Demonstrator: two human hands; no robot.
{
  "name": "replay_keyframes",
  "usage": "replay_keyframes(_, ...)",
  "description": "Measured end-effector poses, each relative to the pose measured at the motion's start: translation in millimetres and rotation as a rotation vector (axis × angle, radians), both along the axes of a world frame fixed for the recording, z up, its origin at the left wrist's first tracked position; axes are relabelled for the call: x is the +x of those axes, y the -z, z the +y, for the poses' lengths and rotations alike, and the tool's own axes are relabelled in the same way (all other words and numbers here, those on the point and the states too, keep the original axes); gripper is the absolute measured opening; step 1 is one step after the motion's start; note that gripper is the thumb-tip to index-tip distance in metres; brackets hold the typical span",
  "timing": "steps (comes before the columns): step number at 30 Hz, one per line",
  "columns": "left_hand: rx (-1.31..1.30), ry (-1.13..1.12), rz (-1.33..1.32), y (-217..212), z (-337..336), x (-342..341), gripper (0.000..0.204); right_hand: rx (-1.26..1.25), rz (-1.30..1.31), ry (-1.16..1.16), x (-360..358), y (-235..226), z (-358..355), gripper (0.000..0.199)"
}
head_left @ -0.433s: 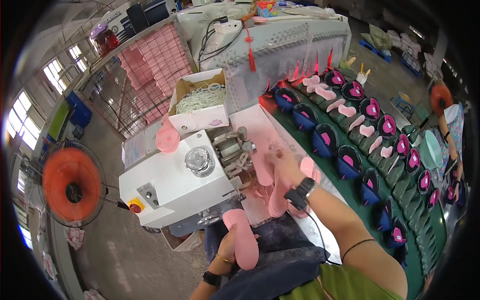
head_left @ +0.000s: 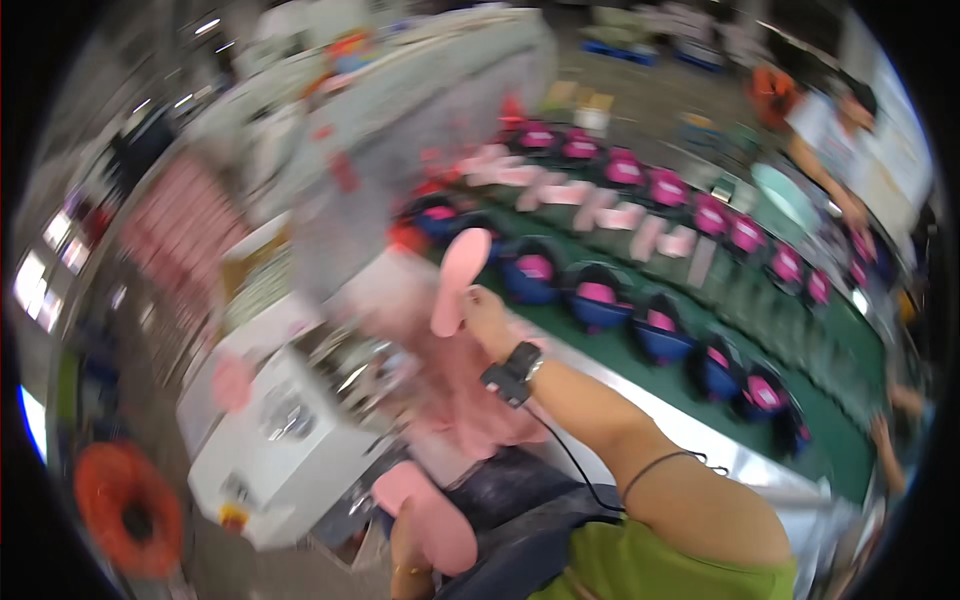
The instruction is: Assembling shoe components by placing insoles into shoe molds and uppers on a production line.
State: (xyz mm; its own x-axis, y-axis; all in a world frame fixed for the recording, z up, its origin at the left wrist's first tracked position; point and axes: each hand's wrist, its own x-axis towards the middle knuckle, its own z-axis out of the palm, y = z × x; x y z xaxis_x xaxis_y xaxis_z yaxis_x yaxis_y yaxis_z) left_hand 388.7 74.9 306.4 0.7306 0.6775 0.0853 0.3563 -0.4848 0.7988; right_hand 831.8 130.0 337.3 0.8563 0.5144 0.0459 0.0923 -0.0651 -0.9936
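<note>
My right hand [head_left: 487, 320] is raised beyond the machine's work plate, its fingers closed on a pink insole [head_left: 465, 262]. That insole stands tilted, its upper end near the conveyor's edge. Low in the view, my left hand [head_left: 406, 545] grips a pink insole stack [head_left: 440, 525] over my dark apron; how many layers it has is blurred. To the left stands a white machine [head_left: 290, 420] with a round metal dial and a metal roller head. Its work plate carries a pink heap [head_left: 480, 410], too smeared by motion to make out piece by piece.
A green conveyor [head_left: 590, 350] runs along the right, carrying rows of blue and pink footwear [head_left: 600, 292] and loose pink insoles [head_left: 565, 192]. Across it another person [head_left: 830, 150] works. At lower left stands an orange fan [head_left: 130, 510]. An open box [head_left: 258, 270] sits behind the machine.
The view has swung right, with blur. My right hand has lifted an insole from beside the roller head toward the conveyor. My left hand still holds its insoles low down.
</note>
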Motion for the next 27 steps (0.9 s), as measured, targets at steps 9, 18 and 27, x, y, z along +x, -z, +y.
replay_keyframes(9,-1.461,-0.232,-0.159,-48,7,59,0.042,-0.390,0.027,0.730,168,-3,-358,0.040)
replay_keyframes(18,-1.648,-0.178,0.005,-45,9,72,0.065,-0.457,-0.365,0.883,238,42,-457,0.041)
replay_keyframes(27,-1.271,-0.177,-0.387,-47,3,76,0.032,-0.265,-0.441,-0.480,-93,-77,-163,0.018)
